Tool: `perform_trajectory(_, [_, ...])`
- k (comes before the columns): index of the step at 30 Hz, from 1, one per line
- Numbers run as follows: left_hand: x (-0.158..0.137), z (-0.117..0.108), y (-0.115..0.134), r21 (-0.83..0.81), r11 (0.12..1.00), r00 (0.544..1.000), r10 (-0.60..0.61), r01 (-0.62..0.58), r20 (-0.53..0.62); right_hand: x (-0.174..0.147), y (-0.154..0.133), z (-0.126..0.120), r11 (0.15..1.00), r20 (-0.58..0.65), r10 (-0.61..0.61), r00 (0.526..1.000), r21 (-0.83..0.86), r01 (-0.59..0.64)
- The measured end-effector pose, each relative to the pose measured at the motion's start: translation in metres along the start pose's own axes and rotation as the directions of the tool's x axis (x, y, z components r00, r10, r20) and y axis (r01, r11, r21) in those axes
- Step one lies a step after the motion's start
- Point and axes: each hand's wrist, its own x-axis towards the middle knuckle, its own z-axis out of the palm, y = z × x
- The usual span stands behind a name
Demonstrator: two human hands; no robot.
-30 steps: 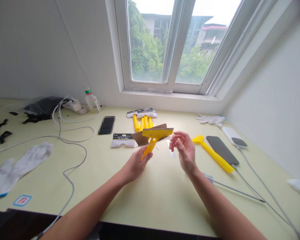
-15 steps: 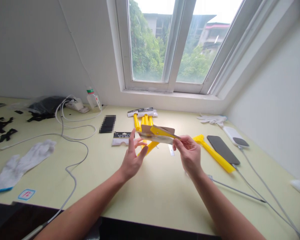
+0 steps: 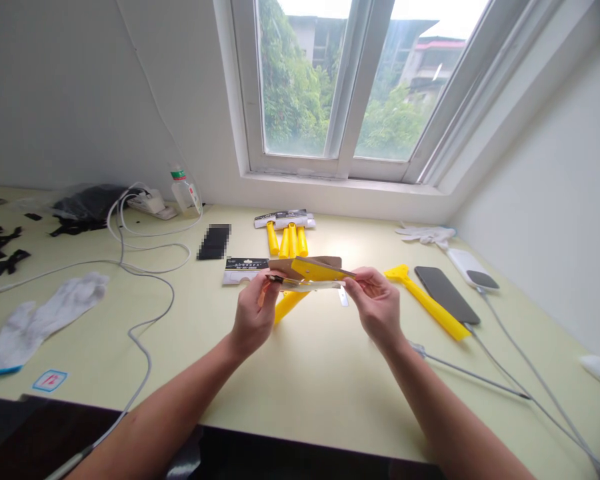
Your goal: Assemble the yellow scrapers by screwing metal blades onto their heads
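Observation:
A yellow scraper (image 3: 316,271) is held up above the table between my two hands, its handle slanting down to the left. A brown-backed card sleeve (image 3: 330,262) lies round its head, with a clear plastic strip along the near side. My left hand (image 3: 254,310) is closed on the sleeve's left end, thumb and fingers pinching it. At the right end, my right hand (image 3: 379,305) pinches the scraper's head and the sleeve's edge together. Just behind my left hand lies a flat black-and-white package card (image 3: 244,269). A small metal blade (image 3: 343,297) rests beneath the scraper.
Several yellow scrapers with covered heads (image 3: 286,237) lie at the back. To the right are another yellow scraper (image 3: 433,307), a dark phone (image 3: 447,293), a white power bank (image 3: 473,272) and cables. White gloves (image 3: 50,320), a bottle (image 3: 185,192) and black scraps (image 3: 10,263) are at left.
My left hand has gone from spread fingers to a pinch on the sleeve's left end. The scraper and sleeve have tilted to nearly level; my right hand keeps its grip.

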Motion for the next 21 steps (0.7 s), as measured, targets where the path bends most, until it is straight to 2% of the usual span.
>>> perform_trajectory(2, [0.000, -0.003, 0.003, 0.025, 1.000, 1.000, 0.019, -0.019, -0.010, 0.001, 0.000, -0.002, 1.000, 0.038, 0.000, 0.999, -0.007, 0.001])
perform_trajectory(4, [0.001, -0.004, 0.007, -0.028, 1.000, 1.000, 0.009, -0.008, 0.008, 0.001, -0.001, -0.003, 1.000, 0.069, -0.005, 0.998, -0.003, 0.005])
perform_trajectory(10, [0.008, -0.003, 0.016, -0.266, 0.950, 0.984, -0.136, 0.162, 0.114, 0.001, 0.000, -0.002, 0.999, 0.074, -0.034, 0.997, 0.009, 0.034])
perform_trajectory(14, [0.009, -0.003, 0.021, -0.340, 0.917, 0.976, -0.169, 0.207, 0.140, 0.001, 0.003, -0.003, 0.999, 0.138, 0.028, 0.990, -0.044, -0.022])
perform_trajectory(18, [0.009, -0.004, 0.019, -0.341, 0.909, 0.969, -0.201, 0.240, 0.146, 0.000, 0.003, -0.001, 0.998, 0.186, 0.036, 0.982, -0.065, -0.024])
perform_trajectory(21, [0.010, -0.004, 0.016, -0.244, 0.953, 0.976, -0.144, 0.181, 0.162, -0.001, 0.001, 0.000, 0.998, 0.157, 0.017, 0.988, -0.058, -0.008])
